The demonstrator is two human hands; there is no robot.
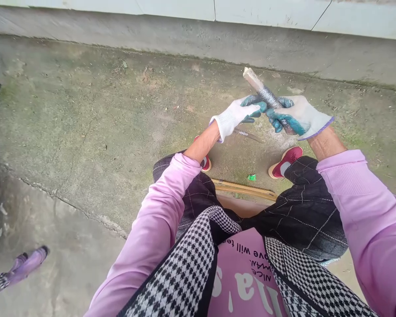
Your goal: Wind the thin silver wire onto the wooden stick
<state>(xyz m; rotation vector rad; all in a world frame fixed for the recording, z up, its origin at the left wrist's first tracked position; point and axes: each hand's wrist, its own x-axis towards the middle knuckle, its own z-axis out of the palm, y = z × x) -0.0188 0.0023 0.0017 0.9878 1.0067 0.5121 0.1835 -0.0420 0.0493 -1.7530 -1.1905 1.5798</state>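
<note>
I sit over a concrete floor with both hands in white gloves with teal palms. My right hand grips a wooden stick wrapped in grey wire or thread, its pale end pointing up and away. My left hand pinches the wrapped part of the same stick with its fingertips. A thin dark metal blade or rod pokes out just below my left hand; how it is held is hidden.
My red shoes rest on the mossy concrete. A bamboo strip and a small green scrap lie between my knees. A low concrete kerb runs along the far side. Another person's purple sleeve shows at lower left.
</note>
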